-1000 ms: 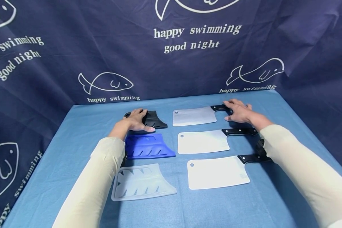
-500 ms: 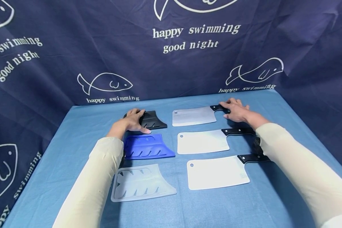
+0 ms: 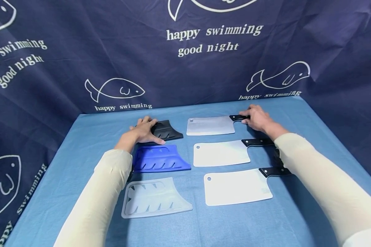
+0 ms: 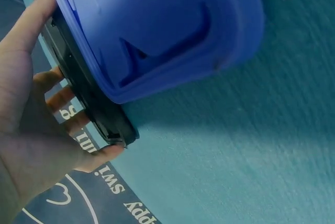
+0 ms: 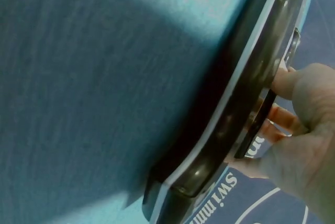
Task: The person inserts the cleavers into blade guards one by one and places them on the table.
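Note:
My left hand (image 3: 143, 132) spans the black cleaver sheath (image 3: 167, 130) at the back left, thumb along its near edge and fingers over its far side. The left wrist view has the fingertips against the sheath's edge, partly behind the blue sheath (image 4: 162, 20). At the back right, my right hand (image 3: 257, 118) pinches the black handle of the farthest cleaver (image 3: 210, 126) between thumb and fingers; the handle's end is hidden by the hand. That cleaver's pale blade points left, towards the black sheath. The middle cleaver's handle (image 5: 230, 103) fills the foreground of the right wrist view.
In front of the black sheath lie the blue sheath (image 3: 162, 163) and a translucent white one (image 3: 156, 199). Right of them lie the middle cleaver (image 3: 221, 154) and the nearest cleaver (image 3: 236, 188). A dark blue printed curtain (image 3: 201, 75) hangs behind the blue-covered table (image 3: 65, 164).
My right hand has shifted slightly left along the farthest cleaver's handle, and its fingers have drawn in on it. My left hand has stayed at the black sheath, with its thumb slightly lower.

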`<act>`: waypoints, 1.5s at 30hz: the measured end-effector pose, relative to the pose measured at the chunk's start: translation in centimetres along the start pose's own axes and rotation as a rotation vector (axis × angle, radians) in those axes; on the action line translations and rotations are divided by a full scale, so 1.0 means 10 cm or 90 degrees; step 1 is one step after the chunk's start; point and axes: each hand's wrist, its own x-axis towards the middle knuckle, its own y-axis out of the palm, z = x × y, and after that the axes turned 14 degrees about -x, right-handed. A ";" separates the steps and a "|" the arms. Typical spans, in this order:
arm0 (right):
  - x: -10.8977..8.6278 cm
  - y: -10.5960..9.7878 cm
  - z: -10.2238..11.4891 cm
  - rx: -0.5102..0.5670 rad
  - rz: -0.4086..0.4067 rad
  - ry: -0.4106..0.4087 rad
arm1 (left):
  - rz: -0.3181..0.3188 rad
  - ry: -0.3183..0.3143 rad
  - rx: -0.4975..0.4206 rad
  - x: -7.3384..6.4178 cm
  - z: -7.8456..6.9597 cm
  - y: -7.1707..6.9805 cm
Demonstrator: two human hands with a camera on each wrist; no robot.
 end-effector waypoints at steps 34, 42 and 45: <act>-0.33 -0.23 0.05 0.002 -0.297 0.010 | -0.195 0.139 0.076 -0.06 -0.09 0.08; -0.45 -0.31 0.02 0.033 -0.386 0.006 | -0.286 0.213 0.100 -0.06 -0.13 0.07; -0.49 -0.34 0.01 0.039 -0.414 0.003 | -0.297 0.225 0.109 -0.07 -0.15 0.07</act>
